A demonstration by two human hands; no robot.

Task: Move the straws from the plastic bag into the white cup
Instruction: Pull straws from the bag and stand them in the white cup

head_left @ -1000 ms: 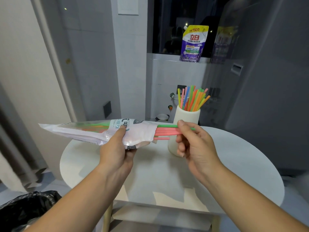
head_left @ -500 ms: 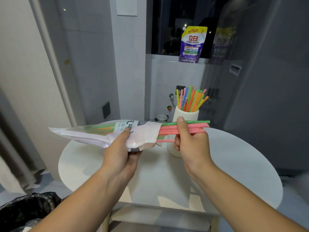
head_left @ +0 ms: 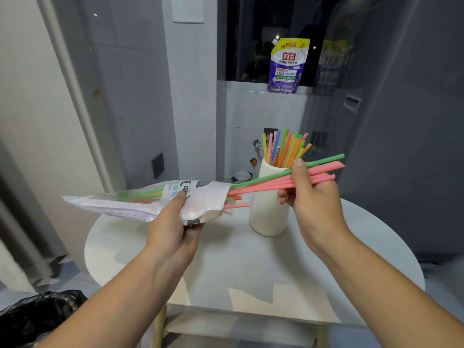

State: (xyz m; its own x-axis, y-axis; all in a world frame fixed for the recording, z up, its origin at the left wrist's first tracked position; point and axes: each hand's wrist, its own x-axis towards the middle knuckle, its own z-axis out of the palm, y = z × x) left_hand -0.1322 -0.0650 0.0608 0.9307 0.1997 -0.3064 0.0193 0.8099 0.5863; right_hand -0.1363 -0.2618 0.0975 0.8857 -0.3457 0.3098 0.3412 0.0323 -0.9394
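Note:
My left hand (head_left: 175, 222) grips a long plastic bag (head_left: 140, 202) held level above the table, its open mouth facing right. Green, orange and pink straws lie inside it, and short ends poke out of the mouth. My right hand (head_left: 311, 194) pinches a small bunch of straws (head_left: 324, 167), one green and several pink, drawn most of the way out and slanting up to the right. Behind them on the table stands the white cup (head_left: 268, 209), which holds several upright coloured straws (head_left: 286, 149).
The round white table (head_left: 238, 259) sits in front of me. A purple detergent pouch (head_left: 288, 66) stands on the ledge behind. A black bin bag (head_left: 37, 315) is on the floor at lower left. Grey walls close in on both sides.
My right hand has pulled the bunch of straws further out of the bag, to the right and upward. My left hand keeps the bag in about the same place.

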